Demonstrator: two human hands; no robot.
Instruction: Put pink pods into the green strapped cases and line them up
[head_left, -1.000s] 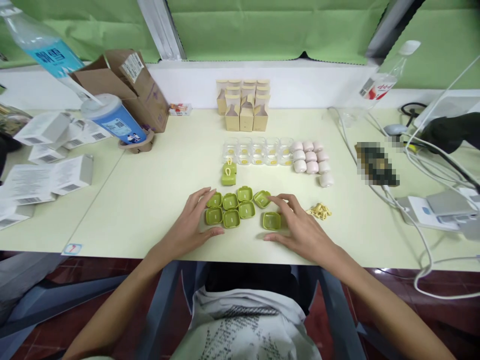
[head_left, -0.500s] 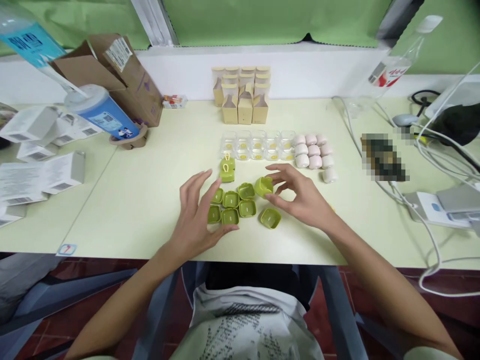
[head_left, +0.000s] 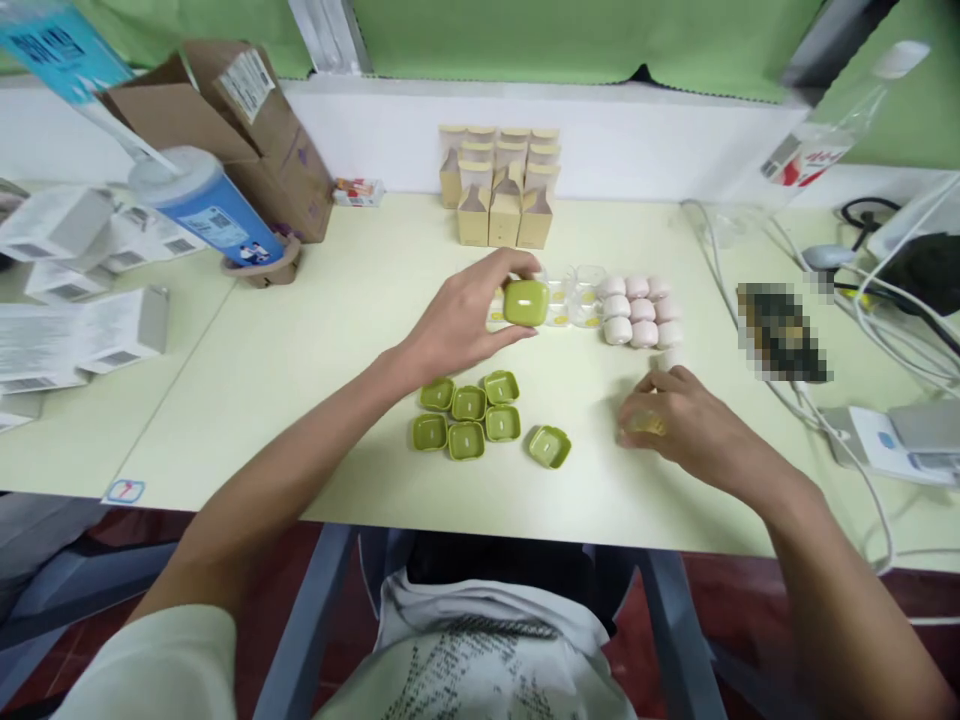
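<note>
My left hand [head_left: 476,305] is closed round a small green rounded-square case [head_left: 525,302], raised in front of the clear plastic cups [head_left: 559,310] with yellow stickers. My right hand [head_left: 675,425], smeared by motion, pinches a clear plastic cup with a yellow sticker [head_left: 643,423] low over the table. Between the hands, several green open cases [head_left: 466,440] sit grouped with their hollow sides up. One more green case [head_left: 550,446] lies apart, to their right. White and pale pink rounded pieces [head_left: 643,308] stand in rows beyond my right hand.
Small open cardboard boxes [head_left: 505,200] stand along the back wall. A large carton [head_left: 247,140], a blue cup [head_left: 217,220] and white boxes [head_left: 120,335] are at left. Cables [head_left: 832,440], a clear bottle [head_left: 832,130] and a blurred-out object [head_left: 784,335] are at right.
My left hand has moved up and right and now holds a green case. My right hand has left the green case it held, moved right and down, and taken a clear cup.
</note>
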